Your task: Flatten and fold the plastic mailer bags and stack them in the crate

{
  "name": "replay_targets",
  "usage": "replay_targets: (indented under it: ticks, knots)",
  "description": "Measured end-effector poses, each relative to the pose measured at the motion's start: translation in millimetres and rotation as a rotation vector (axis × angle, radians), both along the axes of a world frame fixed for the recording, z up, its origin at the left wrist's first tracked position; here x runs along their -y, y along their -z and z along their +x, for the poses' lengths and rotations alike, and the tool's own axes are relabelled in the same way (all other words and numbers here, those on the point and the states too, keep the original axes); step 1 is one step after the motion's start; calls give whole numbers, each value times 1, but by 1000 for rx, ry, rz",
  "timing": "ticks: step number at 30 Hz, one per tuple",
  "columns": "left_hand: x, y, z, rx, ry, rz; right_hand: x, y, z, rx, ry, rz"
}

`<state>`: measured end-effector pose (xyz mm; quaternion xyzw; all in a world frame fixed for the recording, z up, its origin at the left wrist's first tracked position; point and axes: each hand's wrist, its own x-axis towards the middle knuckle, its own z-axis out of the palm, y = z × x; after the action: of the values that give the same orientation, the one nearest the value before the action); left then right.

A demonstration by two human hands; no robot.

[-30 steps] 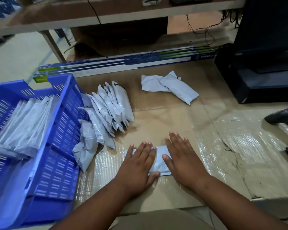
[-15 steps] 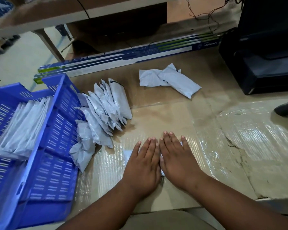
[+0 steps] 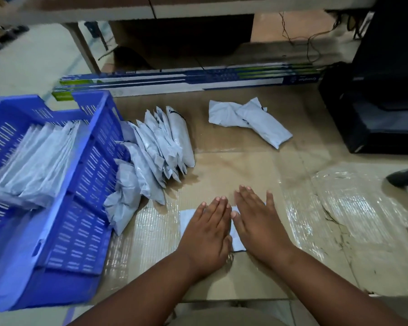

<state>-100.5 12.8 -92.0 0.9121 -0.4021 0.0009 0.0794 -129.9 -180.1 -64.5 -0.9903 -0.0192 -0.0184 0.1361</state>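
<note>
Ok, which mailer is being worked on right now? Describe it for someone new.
Start at the blue crate on the left; just right of it lies a fanned pile of mailers. The one meant lies nearer, flat under the left hand and right hand.

packing workroom: mailer bags (image 3: 161, 147) (many), blue crate (image 3: 90, 184), cardboard-covered bench (image 3: 245, 170)

Single head-worn wide-angle view, looking forward and steeply down onto the worktop (image 3: 222, 165) from close above. Both forearms enter from the bottom edge, the left hand (image 3: 205, 234) and right hand (image 3: 259, 222) near centre. Blue crate (image 3: 80, 231) fills the left side; frame edges bend.
</note>
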Motion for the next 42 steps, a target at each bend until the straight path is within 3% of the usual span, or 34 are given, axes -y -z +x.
replay_targets:
  ticks: [3,9,18,22,25,29,34,42]
  knots:
    - [-2,-10,0,-5,30,23,-22,-1,2,4,29,172]
    - [-13,-29,-6,147,-67,188,-37,15,-3,-18,20,-96]
    - [-33,-3,-9,6,-79,-31,-41,18,-1,-100,-1,-186]
    - [-36,1,-6,-18,-82,-31,-39,20,0,-133,-12,-178]
    - [-38,0,-2,-88,-85,32,-33,19,-3,-106,-67,-86]
    - [-42,-8,0,-157,-89,59,-15,-1,-10,-81,-89,277]
    - [-63,-24,-17,-103,-202,55,-14,-25,-30,8,-331,-102]
    - [-76,-22,-48,-17,-130,65,-33,0,-27,-242,-413,-209]
